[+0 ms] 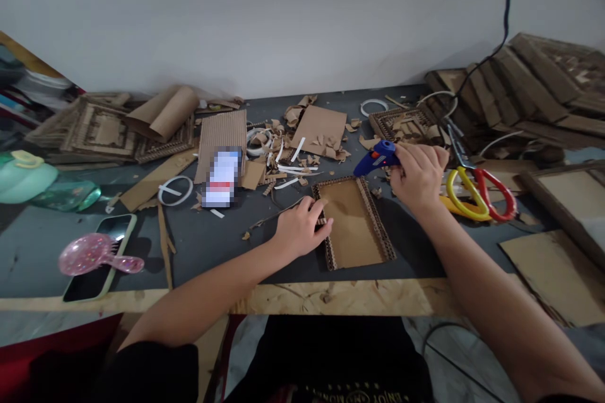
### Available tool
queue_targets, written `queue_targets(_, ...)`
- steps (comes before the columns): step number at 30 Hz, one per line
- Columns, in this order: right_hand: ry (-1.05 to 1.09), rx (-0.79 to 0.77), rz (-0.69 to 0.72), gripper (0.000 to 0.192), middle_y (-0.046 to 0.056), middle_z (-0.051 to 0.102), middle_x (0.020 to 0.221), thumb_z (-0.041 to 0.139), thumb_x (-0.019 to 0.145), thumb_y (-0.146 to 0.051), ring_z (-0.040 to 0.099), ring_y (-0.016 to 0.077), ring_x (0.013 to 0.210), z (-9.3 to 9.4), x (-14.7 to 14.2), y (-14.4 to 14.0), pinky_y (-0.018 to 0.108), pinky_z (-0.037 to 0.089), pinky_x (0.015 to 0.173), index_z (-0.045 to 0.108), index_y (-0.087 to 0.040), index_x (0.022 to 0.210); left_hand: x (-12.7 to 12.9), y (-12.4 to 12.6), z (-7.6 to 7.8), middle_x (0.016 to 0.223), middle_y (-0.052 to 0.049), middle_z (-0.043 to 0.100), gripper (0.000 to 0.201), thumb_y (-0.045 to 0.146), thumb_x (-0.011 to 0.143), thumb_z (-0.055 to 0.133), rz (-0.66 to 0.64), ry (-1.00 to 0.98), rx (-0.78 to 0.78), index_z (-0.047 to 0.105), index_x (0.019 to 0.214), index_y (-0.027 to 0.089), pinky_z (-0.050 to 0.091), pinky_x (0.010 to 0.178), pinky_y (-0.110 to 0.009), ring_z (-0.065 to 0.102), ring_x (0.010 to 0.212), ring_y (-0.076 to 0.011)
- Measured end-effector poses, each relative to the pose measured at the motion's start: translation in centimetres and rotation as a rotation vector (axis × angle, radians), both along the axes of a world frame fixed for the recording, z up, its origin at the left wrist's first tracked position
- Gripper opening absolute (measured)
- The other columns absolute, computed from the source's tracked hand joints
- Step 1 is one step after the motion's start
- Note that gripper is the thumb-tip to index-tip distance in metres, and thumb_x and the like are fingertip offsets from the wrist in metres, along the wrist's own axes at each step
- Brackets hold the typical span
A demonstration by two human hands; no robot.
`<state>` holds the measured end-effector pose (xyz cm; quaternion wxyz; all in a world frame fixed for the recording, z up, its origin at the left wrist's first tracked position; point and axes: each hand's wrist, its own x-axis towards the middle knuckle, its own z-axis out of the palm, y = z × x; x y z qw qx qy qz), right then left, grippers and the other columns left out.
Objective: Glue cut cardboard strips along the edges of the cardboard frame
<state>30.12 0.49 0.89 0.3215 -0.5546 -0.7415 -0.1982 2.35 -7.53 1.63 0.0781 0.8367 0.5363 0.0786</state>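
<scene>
In front of me on the grey table lies a shallow cardboard tray [353,227], a flat brown panel with corrugated strips standing along its far, left and right edges. My left hand [302,227] is closed at the tray's left edge, thumb and forefinger around the strip there. A blue hot glue gun [375,158] is gripped in my right hand [418,173], its nozzle low over the tray's far edge; whether it touches cannot be seen. Just right of that hand, yellow-and-red-handled scissors [472,192] lie partly hidden.
Cardboard scraps [326,145] and white strips litter the back. A lit phone [222,179] leans on corrugated card [220,123]. At left are a pink hairbrush [89,254] on another phone [113,233] and a green bottle [70,195]. Cardboard frames [520,82] are piled right, beside a black cable [507,9].
</scene>
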Motion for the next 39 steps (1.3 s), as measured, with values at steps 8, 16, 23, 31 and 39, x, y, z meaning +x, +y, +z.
queue_targets(8, -0.015, 0.01, 0.007, 0.035, 0.011, 0.072, 0.111, 0.051, 0.086, -0.022, 0.062, 0.0272, 0.102, 0.1, 0.0, 0.1, 0.045, 0.04, 0.095, 0.067, -0.02, 0.117, 0.0, 0.0, 0.1, 0.114, -0.009, 0.066, 0.043, 0.043, 0.098, 0.044, 0.0, 0.003, -0.013, 0.06, 0.132, 0.022, 0.056, 0.063, -0.03, 0.07, 0.086, -0.0223)
queue_targets(16, 0.008, 0.011, -0.064, 0.037, 0.011, 0.071, 0.105, 0.062, 0.079, -0.034, 0.061, 0.0299, 0.099, 0.0, -0.3, 0.1, 0.046, 0.039, 0.091, 0.065, -0.021, 0.113, -0.7, 0.4, 0.3, 0.114, -0.009, 0.065, 0.043, 0.04, 0.095, 0.047, -0.005, 0.007, -0.041, 0.06, 0.132, 0.024, 0.056, 0.063, -0.029, 0.069, 0.09, -0.0224)
queue_targets(23, 0.003, -0.004, -0.075, 0.037, 0.013, 0.069, 0.103, 0.062, 0.082, -0.035, 0.059, 0.0306, 0.099, -0.6, -0.3, 0.2, 0.048, 0.038, 0.09, 0.063, -0.018, 0.114, -0.9, 0.6, 0.3, 0.116, -0.008, 0.066, 0.044, 0.042, 0.094, 0.048, -0.018, 0.007, -0.048, 0.061, 0.132, 0.024, 0.055, 0.062, -0.029, 0.069, 0.09, -0.0227)
queue_targets(31, -0.032, -0.062, -0.035, 0.042, 0.016, 0.067, 0.115, 0.057, 0.087, -0.034, 0.058, 0.0317, 0.104, -1.1, 0.3, 0.8, 0.049, 0.04, 0.092, 0.056, -0.014, 0.125, -1.7, 1.2, 0.3, 0.118, -0.008, 0.066, 0.043, 0.042, 0.096, 0.047, 0.002, -0.006, -0.044, 0.06, 0.133, 0.024, 0.052, 0.062, -0.027, 0.069, 0.087, -0.0201)
queue_targets(39, -0.025, -0.054, -0.046, 0.04, 0.017, 0.065, 0.114, 0.053, 0.09, -0.031, 0.055, 0.032, 0.105, -1.2, -0.2, 0.4, 0.05, 0.039, 0.093, 0.056, -0.014, 0.126, -1.8, 1.4, 0.0, 0.119, -0.008, 0.065, 0.044, 0.044, 0.097, 0.045, -0.006, 0.022, -0.022, 0.06, 0.133, 0.024, 0.051, 0.059, -0.027, 0.07, 0.089, -0.0219)
